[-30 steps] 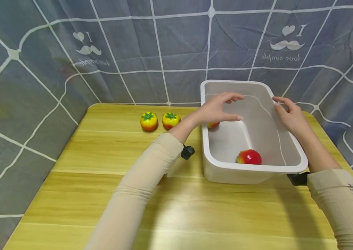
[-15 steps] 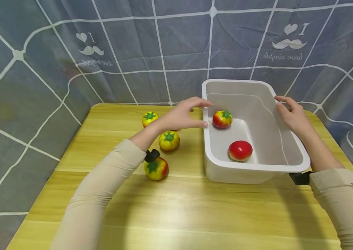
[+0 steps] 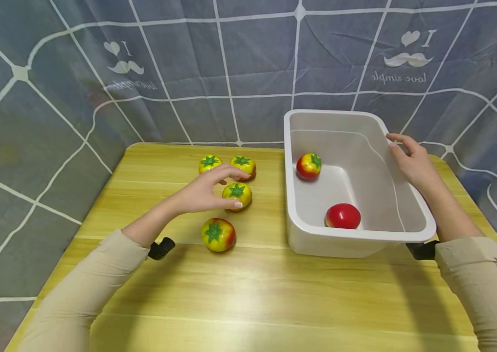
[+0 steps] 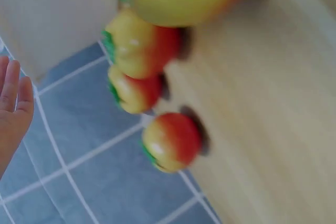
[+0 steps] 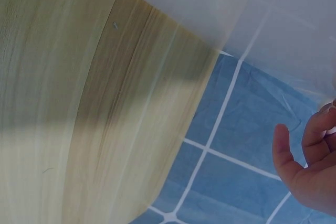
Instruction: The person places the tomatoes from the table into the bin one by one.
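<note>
My left hand (image 3: pixel 202 193) hovers at the left with thumb and fingers spread, around a yellow toy tomato (image 3: pixel 240 188) with a green star-shaped top. Contact is not visible; in the left wrist view the palm (image 4: pixel 11 116) shows apart from the fruit. A yellow-red toy tomato (image 3: pixel 218 235) sits nearer the front, and two more, a back left tomato (image 3: pixel 210 163) and a back right tomato (image 3: pixel 246 167), sit behind. My right hand (image 3: pixel 417 164) grips the right rim of a pale plastic bin (image 3: pixel 332 247), its fingers curled in the right wrist view.
Inside the bin lie a yellow-red tomato (image 3: pixel 308 167) near the left wall and a red one (image 3: pixel 343 216) near the front wall. Everything stands on a wooden table (image 3: pixel 248 303). A grey-blue curtain (image 3: pixel 257 63) with white lines hangs behind and at both sides.
My left hand has moved left from over the bin to the tomatoes on the table. The two tomatoes in the bin have rolled slightly. My right hand stays on the rim.
</note>
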`<move>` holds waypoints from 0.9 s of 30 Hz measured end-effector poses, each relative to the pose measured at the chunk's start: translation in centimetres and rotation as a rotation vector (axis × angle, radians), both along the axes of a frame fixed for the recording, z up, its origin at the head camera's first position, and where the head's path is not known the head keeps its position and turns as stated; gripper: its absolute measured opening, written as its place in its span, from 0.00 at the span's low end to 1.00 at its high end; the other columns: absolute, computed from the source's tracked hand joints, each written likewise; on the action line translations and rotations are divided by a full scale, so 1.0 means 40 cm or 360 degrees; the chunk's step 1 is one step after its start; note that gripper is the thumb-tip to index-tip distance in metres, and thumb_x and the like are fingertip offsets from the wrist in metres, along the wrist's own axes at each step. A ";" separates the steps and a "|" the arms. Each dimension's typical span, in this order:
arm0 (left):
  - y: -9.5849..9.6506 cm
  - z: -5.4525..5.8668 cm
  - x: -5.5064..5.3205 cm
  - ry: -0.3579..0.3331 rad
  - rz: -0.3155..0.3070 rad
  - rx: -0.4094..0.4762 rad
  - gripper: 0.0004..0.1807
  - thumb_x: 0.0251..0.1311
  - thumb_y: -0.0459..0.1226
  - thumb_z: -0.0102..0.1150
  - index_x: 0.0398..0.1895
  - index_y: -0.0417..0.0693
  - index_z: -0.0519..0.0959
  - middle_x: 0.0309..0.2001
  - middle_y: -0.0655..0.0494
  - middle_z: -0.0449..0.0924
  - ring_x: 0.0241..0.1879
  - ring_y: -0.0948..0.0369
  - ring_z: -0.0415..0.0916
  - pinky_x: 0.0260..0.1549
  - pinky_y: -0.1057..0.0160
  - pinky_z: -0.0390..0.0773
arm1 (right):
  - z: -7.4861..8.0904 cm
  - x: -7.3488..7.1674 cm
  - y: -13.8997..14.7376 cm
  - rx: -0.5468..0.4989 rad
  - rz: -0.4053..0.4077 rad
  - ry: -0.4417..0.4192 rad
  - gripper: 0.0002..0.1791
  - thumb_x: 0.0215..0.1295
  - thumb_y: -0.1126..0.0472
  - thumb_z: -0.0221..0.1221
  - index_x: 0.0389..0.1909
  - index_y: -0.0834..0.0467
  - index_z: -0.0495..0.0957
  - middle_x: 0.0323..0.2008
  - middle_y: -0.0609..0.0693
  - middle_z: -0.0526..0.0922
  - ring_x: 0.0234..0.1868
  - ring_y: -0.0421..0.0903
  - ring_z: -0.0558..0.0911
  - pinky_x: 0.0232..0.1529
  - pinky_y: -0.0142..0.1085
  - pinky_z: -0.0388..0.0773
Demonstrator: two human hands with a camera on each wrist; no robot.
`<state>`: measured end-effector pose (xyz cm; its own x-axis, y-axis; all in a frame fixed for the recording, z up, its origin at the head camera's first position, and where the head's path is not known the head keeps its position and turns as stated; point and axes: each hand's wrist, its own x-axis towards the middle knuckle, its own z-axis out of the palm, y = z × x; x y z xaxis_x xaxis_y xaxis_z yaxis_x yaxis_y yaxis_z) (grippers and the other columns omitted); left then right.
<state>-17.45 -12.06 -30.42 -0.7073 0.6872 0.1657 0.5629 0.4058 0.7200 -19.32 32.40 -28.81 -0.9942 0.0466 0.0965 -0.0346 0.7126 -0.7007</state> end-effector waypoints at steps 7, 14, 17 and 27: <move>-0.085 -0.066 0.026 -0.0191 0.0036 0.0046 0.35 0.48 0.39 0.70 0.60 0.44 0.69 0.59 0.49 0.69 0.58 0.54 0.65 0.55 0.50 0.66 | 0.002 0.006 0.001 0.0004 -0.0024 0.0012 0.29 0.72 0.47 0.38 0.67 0.60 0.60 0.64 0.67 0.61 0.51 0.56 0.69 0.39 0.29 0.64; -0.138 -0.146 0.056 -0.0391 0.0026 0.0032 0.36 0.46 0.38 0.71 0.61 0.43 0.68 0.60 0.47 0.69 0.60 0.53 0.64 0.56 0.48 0.65 | 0.001 0.000 -0.001 -0.0003 0.0006 -0.0003 0.30 0.72 0.46 0.37 0.67 0.60 0.59 0.65 0.67 0.59 0.54 0.65 0.67 0.42 0.35 0.65; -0.146 -0.167 0.065 -0.0438 0.0022 0.0019 0.37 0.44 0.39 0.73 0.60 0.45 0.69 0.60 0.50 0.69 0.60 0.53 0.63 0.57 0.47 0.64 | 0.000 -0.002 -0.001 -0.0005 -0.0007 -0.0004 0.30 0.72 0.47 0.37 0.67 0.60 0.59 0.65 0.67 0.60 0.53 0.65 0.67 0.41 0.34 0.65; -0.151 -0.208 0.076 -0.0483 0.0006 -0.0049 0.39 0.40 0.41 0.75 0.60 0.50 0.69 0.63 0.52 0.64 0.61 0.53 0.60 0.58 0.47 0.60 | 0.004 0.002 0.001 -0.0005 -0.0003 -0.0003 0.29 0.72 0.47 0.37 0.67 0.60 0.59 0.65 0.66 0.59 0.55 0.65 0.66 0.45 0.37 0.65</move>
<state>-14.42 -18.10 -38.75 -0.7240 0.6857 -0.0744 0.3223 0.4317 0.8425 -19.25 32.45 -28.64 -0.9944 0.0485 0.0942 -0.0320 0.7105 -0.7030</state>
